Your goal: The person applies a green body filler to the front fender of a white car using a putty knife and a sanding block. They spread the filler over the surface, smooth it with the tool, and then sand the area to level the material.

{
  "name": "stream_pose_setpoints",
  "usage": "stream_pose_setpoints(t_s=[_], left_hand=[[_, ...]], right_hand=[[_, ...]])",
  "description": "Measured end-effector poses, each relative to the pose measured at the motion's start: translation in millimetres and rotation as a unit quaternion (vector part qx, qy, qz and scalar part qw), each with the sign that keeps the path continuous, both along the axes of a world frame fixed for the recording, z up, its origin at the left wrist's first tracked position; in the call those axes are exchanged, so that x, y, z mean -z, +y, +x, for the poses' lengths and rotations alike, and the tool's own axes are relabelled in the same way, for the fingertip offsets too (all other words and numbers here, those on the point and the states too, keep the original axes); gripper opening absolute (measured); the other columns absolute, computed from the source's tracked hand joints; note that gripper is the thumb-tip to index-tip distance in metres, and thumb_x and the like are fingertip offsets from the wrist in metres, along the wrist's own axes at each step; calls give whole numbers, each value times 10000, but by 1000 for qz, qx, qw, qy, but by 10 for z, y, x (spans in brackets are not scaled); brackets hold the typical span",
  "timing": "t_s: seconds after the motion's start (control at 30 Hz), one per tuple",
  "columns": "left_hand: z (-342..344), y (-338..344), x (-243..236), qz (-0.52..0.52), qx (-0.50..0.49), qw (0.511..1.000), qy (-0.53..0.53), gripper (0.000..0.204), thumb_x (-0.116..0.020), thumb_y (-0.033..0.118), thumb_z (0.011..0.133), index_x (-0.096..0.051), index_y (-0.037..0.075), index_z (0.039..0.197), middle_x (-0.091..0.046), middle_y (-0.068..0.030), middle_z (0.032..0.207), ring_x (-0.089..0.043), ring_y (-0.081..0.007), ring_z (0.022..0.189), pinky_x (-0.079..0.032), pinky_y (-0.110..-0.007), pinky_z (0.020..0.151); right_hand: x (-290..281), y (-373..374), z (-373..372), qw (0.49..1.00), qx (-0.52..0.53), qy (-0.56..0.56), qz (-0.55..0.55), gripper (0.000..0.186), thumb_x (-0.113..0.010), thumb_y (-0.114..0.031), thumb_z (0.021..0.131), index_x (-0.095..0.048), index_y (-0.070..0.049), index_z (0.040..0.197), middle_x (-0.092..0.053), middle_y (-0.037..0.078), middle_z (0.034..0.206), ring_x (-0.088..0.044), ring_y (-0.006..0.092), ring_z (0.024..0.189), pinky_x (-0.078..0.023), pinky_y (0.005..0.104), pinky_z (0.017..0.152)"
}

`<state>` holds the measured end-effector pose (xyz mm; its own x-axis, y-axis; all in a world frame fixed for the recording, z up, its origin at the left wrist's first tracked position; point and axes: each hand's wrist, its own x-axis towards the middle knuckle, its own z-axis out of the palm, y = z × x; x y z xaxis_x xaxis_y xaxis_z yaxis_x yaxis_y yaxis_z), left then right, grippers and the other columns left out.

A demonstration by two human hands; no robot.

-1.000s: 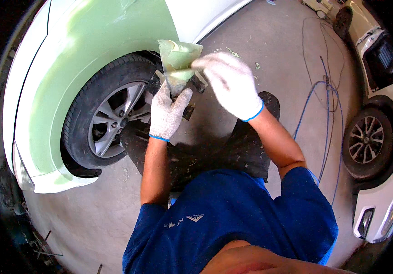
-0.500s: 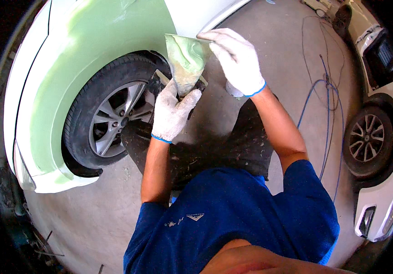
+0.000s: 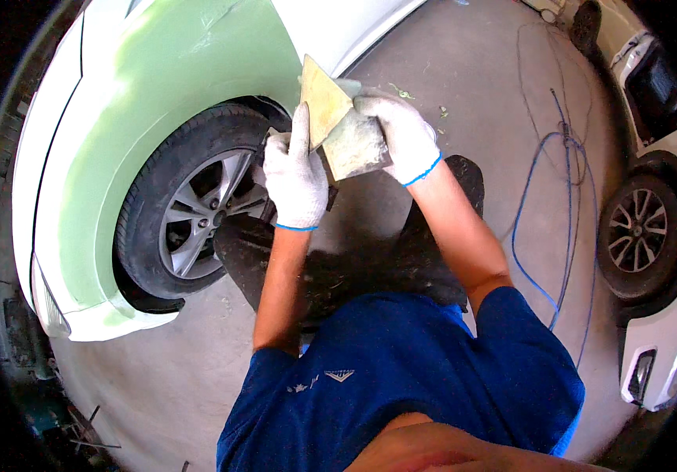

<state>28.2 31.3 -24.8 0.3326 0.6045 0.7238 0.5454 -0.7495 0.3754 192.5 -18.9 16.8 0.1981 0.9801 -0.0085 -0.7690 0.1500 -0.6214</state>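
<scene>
Both of my hands wear white knit gloves with blue cuffs. My left hand [image 3: 298, 182] is closed on a yellowish, pointed putty spreader [image 3: 323, 96], its forefinger stretched along the blade. My right hand [image 3: 403, 135] grips a grey scraper [image 3: 356, 145] smeared with pale putty; some of its fingers are hidden behind the blade. The two blades meet or overlap between my hands, above my knees. Ahead and to the left is a white car's panel [image 3: 232, 59], covered with a broad area of light green filler around the wheel arch.
The car's wheel [image 3: 197, 208] stands left of my left hand. Green flecks [image 3: 403, 92] lie on the grey floor beyond my right hand. A blue hose [image 3: 518, 236] and cables trail along the floor at right, beside another white vehicle [image 3: 661, 342].
The spreaders have turned: the green-smeared face is no longer in front, and a yellowish blade and a grey one show. My right hand has come lower. Green flecks now show on the floor.
</scene>
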Motion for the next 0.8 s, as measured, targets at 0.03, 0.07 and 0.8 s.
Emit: stream_pose_setpoints(t_s=[0.03,0.07,0.8], left_hand=[[31,-42,52,-8,-13,1000,6,792,-615,-60,741,-470,215,1469,-534,-142,904,-573,-319,794,-495,-441,715],[25,-58,108,-24,-10,999,22,789,-604,-40,774,-415,208,1499,-531,-156,907,-572,-346,816,-486,-465,719],[-230,-128,-50,-430,200,867,-157,339,-753,222,849,-662,0,1089,-691,-32,834,-581,-81,698,-491,-263,653]], right_hand=[[19,-7,56,997,10,-70,-13,413,-503,-114,932,-528,64,1304,-649,173,1200,-659,260,1076,-522,399,965],[27,9,81,998,15,-65,3,414,-504,-116,932,-527,64,1304,-649,176,1199,-660,258,1073,-525,397,959],[-346,-65,447,748,239,-616,63,250,-629,-106,913,-673,46,1106,-704,181,1085,-671,259,1014,-511,343,904]])
